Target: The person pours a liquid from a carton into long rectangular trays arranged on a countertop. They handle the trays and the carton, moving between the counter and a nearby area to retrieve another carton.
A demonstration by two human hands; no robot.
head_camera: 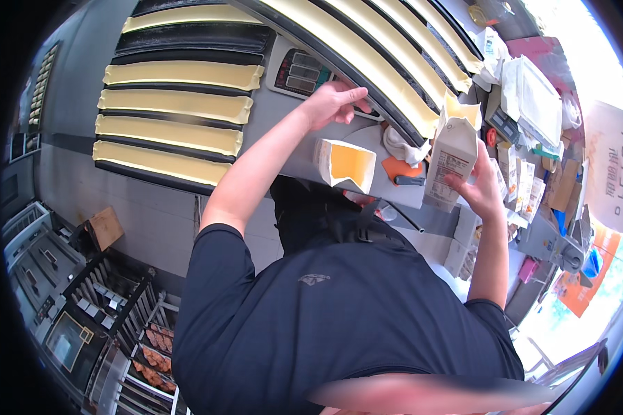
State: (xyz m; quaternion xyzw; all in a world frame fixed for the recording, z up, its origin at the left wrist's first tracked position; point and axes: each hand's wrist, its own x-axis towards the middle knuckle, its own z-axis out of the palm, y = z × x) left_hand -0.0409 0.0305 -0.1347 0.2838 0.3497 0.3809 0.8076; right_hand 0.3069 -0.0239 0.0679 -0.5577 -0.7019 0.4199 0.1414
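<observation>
My right hand (480,181) is closed around an opened paper carton (451,161), with its cut mouth by the end of a channel in a black baking tray (342,67). My left hand (340,104) is beside that tray's near edge, fingers partly curled; whether it touches the edge I cannot tell. Strips of pale yellow dough line the tray's channels. A second opened carton (347,165), yellowish inside, stands on the steel worktop below my left hand. Another black tray (174,88) with dough-lined channels lies at the left. A digital scale (296,72) is partly hidden under the raised tray.
An orange scraper (401,168) and a white cloth (402,148) lie between the cartons. Several cartons (524,187), a white plastic container (532,98) and a cardboard box (610,166) crowd the right side. Racks with trays of food (156,358) stand at lower left.
</observation>
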